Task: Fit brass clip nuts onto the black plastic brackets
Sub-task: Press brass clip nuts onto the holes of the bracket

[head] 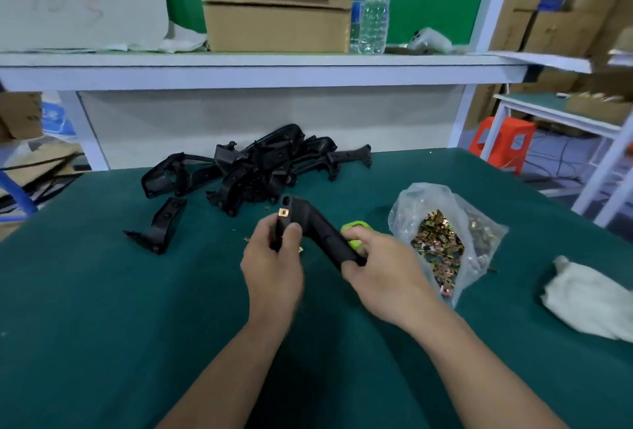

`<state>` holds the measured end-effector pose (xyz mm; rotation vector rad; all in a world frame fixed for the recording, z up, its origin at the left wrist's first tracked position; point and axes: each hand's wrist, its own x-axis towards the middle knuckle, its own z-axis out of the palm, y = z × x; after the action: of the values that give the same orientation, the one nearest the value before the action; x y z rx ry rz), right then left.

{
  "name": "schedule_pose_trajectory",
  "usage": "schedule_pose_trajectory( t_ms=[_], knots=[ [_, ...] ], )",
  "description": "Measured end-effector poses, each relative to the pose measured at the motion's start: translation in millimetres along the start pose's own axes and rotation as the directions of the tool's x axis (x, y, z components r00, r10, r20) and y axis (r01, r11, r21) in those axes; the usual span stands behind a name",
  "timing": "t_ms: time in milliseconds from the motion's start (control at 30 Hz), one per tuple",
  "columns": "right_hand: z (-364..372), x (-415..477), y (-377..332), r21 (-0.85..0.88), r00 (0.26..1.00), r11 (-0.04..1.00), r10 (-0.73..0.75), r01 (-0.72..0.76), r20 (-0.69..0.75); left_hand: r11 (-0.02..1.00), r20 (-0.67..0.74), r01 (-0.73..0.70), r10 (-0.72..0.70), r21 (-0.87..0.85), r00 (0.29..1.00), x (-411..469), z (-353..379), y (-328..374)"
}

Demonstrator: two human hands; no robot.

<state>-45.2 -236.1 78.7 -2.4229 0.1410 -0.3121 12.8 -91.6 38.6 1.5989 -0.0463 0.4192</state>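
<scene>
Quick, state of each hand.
Left hand: grips one arm of the bracket.
Right hand: grips the bracket's other end.

The left forearm [219,377] and right forearm [479,367] are bare along their whole visible length. The 2 grips, left grip [272,267] and right grip [387,274], are plain bare human hands.

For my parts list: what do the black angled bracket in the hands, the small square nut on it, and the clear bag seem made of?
Black angled bracket: likely moulded plastic, matt, no glint. Small square nut: seemingly metal, brass-coloured, it glints. Clear bag: probably thin plastic film, glossy and wrinkled, loose nuts showing through.
</scene>
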Motion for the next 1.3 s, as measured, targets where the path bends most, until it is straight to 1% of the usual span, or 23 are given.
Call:
schedule_pose_trajectory(
  t_ms=[67,133,200,300,333,400,467,567,633,733,800,900,933,1000,1033,1067,1100,1133,1200,1233,1300],
  knots=[
    [-11,-15,3,0.078,0.999,0.997,0.027,-0.029,0.027,0.995,-0.006,0.067,-0.067,-0.077,0.998,-5,6,13],
    [-24,-30,7,0.204,0.998,0.977,0.057,-0.061,0.028,0.988,0.057,0.094,-0.088,-0.12,0.995,-11,14,28],
    [-37,-46,16,0.345,0.993,0.932,0.117,-0.108,-0.004,0.981,0.147,0.113,-0.089,-0.16,0.985,-23,26,43],
    [-64,-72,35,0.577,0.971,0.804,0.227,-0.142,-0.079,0.975,0.284,0.124,-0.068,-0.184,0.956,-46,48,65],
    [-75,-82,42,0.647,0.958,0.749,0.269,-0.142,-0.102,0.977,0.336,0.12,-0.054,-0.179,0.94,-55,57,71],
    [-98,-107,59,0.732,0.93,0.669,0.34,-0.132,-0.143,0.976,0.453,0.106,-0.009,-0.191,0.892,-75,76,86],
    [-123,-136,79,0.79,0.894,0.6,0.413,-0.123,-0.174,0.972,0.581,0.098,0.044,-0.211,0.813,-101,98,101],
    [-160,-186,108,0.87,0.811,0.479,0.552,-0.118,-0.194,0.975,0.749,0.087,0.099,-0.205,0.655,-144,139,120],
    [-180,-223,127,0.907,0.743,0.408,0.638,-0.103,-0.202,0.976,0.82,0.085,0.117,-0.198,0.561,-177,169,131],
    [-196,-274,151,0.934,0.628,0.349,0.744,-0.074,-0.228,0.977,0.899,0.126,0.101,-0.17,0.426,-233,209,146],
    [-200,-305,165,0.943,0.547,0.326,0.803,-0.069,-0.238,0.976,0.937,0.177,0.061,-0.128,0.344,-271,230,153],
    [-201,-347,182,0.953,0.46,0.283,0.864,-0.11,-0.203,0.953,0.963,0.302,-0.092,0.012,0.252,-326,259,156],
    [-200,-359,188,0.958,0.434,0.264,0.88,-0.112,-0.192,0.939,0.97,0.337,-0.139,0.065,0.2,-343,268,154],
    [-201,-379,199,0.968,0.362,0.23,0.915,-0.1,-0.18,0.882,0.972,0.429,-0.233,0.193,0.042,-374,283,152],
    [-204,-386,205,0.972,0.315,0.22,0.931,-0.085,-0.183,0.832,0.96,0.488,-0.277,0.263,-0.045,-387,288,152],
    [-211,-391,213,0.974,0.265,0.218,0.944,-0.054,-0.196,0.785,0.946,0.533,-0.304,0.316,-0.114,-399,292,155],
    [-221,-395,221,0.975,0.217,0.224,0.951,-0.004,-0.218,0.766,0.94,0.547,-0.309,0.337,-0.147,-410,296,157],
    [-234,-397,231,0.969,0.172,0.239,0.954,0.061,-0.246,0.782,0.942,0.527,-0.299,0.333,-0.15,-420,301,160],
    [-263,-395,251,0.944,0.092,0.288,0.948,0.162,-0.305,0.857,0.957,0.425,-0.252,0.291,-0.147,-436,306,167],
    [-273,-392,259,0.937,0.071,0.302,0.945,0.176,-0.318,0.887,0.959,0.368,-0.234,0.279,-0.162,-442,306,170],
    [-276,-381,272,0.949,0.045,0.281,0.956,0.14,-0.29,0.911,0.952,0.294,-0.242,0.289,-0.185,-448,310,171]
  ],
)
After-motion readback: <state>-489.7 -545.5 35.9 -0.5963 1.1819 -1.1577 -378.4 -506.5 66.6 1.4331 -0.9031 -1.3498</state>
